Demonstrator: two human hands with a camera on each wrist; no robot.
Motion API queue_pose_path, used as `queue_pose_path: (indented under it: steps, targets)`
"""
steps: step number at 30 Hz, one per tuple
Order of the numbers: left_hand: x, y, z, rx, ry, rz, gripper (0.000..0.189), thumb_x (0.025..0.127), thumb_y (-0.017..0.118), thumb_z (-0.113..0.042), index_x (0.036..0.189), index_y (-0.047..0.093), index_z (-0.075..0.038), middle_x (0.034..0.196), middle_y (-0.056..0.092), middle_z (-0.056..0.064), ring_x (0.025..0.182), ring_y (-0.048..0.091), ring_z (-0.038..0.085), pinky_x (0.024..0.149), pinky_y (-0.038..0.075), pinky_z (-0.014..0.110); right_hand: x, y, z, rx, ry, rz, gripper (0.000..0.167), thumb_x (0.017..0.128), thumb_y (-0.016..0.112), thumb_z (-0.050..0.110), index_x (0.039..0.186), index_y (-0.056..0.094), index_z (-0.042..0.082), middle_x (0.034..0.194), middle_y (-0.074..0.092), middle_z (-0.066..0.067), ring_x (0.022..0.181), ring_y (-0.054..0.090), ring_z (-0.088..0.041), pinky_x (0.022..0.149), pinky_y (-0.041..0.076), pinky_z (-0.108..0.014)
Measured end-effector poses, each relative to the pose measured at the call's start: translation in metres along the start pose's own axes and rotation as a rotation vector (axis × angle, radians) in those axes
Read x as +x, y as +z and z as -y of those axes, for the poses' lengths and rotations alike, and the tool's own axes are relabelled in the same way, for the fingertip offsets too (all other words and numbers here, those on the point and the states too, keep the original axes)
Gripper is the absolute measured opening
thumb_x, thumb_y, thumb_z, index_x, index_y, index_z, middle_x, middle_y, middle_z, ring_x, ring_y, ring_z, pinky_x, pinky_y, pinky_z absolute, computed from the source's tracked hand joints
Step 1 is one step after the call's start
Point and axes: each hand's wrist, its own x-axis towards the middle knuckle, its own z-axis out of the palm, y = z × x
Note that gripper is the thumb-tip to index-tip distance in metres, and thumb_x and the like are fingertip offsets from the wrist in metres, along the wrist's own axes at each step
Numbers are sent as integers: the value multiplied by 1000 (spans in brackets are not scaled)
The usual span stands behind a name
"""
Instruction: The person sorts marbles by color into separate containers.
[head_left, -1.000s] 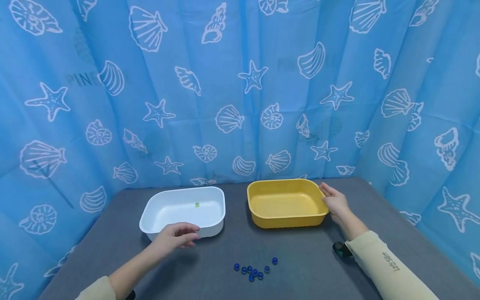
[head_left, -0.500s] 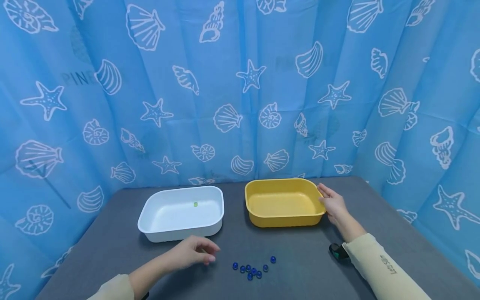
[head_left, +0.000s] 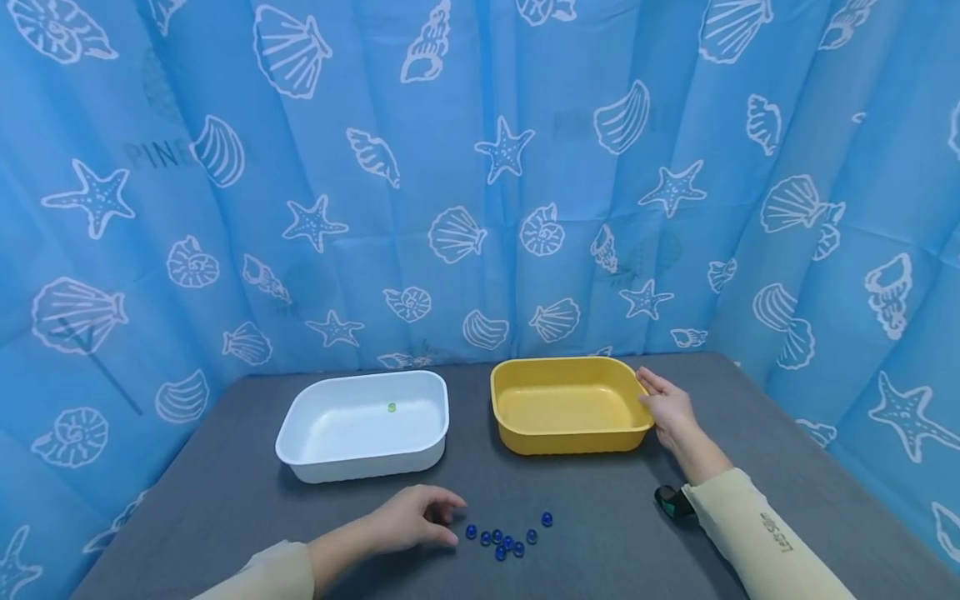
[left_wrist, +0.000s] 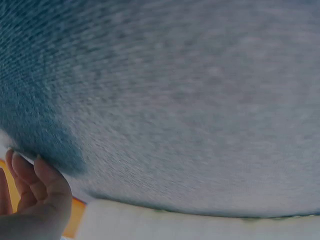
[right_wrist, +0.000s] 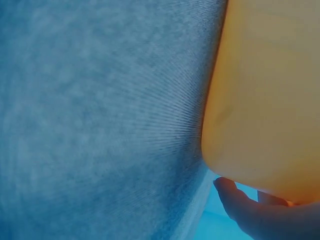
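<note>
Several dark blue glass marbles (head_left: pixel 508 542) lie in a loose cluster on the grey tabletop in the head view. My left hand (head_left: pixel 416 518) hovers just left of them, thumb and fingers apart and holding nothing; the left wrist view shows its relaxed fingers (left_wrist: pixel 47 180). At the right end of a yellow basin (head_left: pixel 573 444), my right hand (head_left: pixel 670 412) rests against the outer wall, fingers extended. The right wrist view has a fingertip (right_wrist: pixel 222 184) at the basin's lower corner. In the white basin (head_left: pixel 367 468) sits one small green marble (head_left: pixel 392 407).
Both basins stand side by side towards the back of the grey table (head_left: pixel 600 517). Behind it hangs a blue curtain (head_left: pixel 480 183) with white shells and starfish. A black strap (head_left: pixel 673 502) is at the right wrist.
My left hand has moved right and nearer, from in front of the white basin to beside the blue marbles. My right hand stays at the yellow basin.
</note>
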Motion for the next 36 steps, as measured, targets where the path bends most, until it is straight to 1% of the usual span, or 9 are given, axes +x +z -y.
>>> queue_pose_path:
  steps: [4, 11, 18, 22, 25, 29, 33, 36]
  targets:
    - [7, 6, -1, 59, 8, 10, 33, 83, 76, -10, 115, 69, -8, 89, 58, -5, 80, 53, 11, 68, 44, 27, 0, 1, 0, -7, 1, -14, 54, 103, 34, -4, 154, 19, 7, 158, 18, -12, 145, 16, -28, 113, 22, -43]
    - [15, 12, 1, 133, 27, 25, 27, 82, 78, -12, 109, 73, -11, 84, 54, -7, 74, 48, 7, 65, 40, 25, -3, 1, 2, -20, -12, 9, 54, 103, 32, -4, 154, 17, 6, 159, 16, -13, 145, 15, -29, 114, 22, -44]
    - [19, 15, 1, 162, 29, 17, 22, 81, 78, -11, 103, 74, -12, 81, 53, -7, 72, 47, 6, 63, 39, 24, -4, 0, 5, -28, -5, 17, 54, 103, 30, -4, 154, 18, 6, 159, 16, -13, 146, 16, -29, 113, 22, -44]
    - [21, 16, 0, 156, 28, -1, 16, 82, 77, -9, 97, 75, -12, 78, 53, -8, 70, 47, 6, 62, 38, 23, -7, 1, 5, -25, -10, 18, 54, 102, 30, -5, 154, 18, 6, 159, 16, -13, 145, 15, -30, 114, 22, -44]
    - [24, 16, -1, 123, 25, -6, 12, 83, 75, -8, 94, 74, -10, 75, 54, -7, 68, 47, 7, 60, 37, 24, -6, 1, 6, -18, -9, 13, 54, 102, 29, -6, 154, 18, 6, 159, 17, -13, 145, 15, -29, 114, 22, -44]
    - [28, 12, -6, 81, 20, -22, 10, 86, 73, -8, 96, 72, -7, 75, 56, -5, 67, 49, 10, 60, 39, 24, -5, 1, 5, -29, -17, 6, 54, 102, 29, -6, 154, 18, 5, 159, 17, -14, 146, 15, -30, 114, 22, -45]
    - [36, 4, -17, 42, 51, -71, 13, 89, 71, -10, 100, 70, -4, 80, 58, -5, 72, 52, 11, 61, 43, 24, -5, 2, 4, -36, -16, -1, 54, 102, 29, -6, 154, 19, 6, 159, 18, -14, 145, 16, -30, 114, 22, -45]
    - [45, -1, -26, 3, 82, -132, 16, 90, 69, -11, 103, 69, -1, 83, 59, -3, 75, 52, 12, 62, 44, 24, -4, 2, 3, -29, -14, -4, 55, 101, 29, -7, 154, 19, 5, 158, 18, -14, 145, 16, -30, 114, 23, -45]
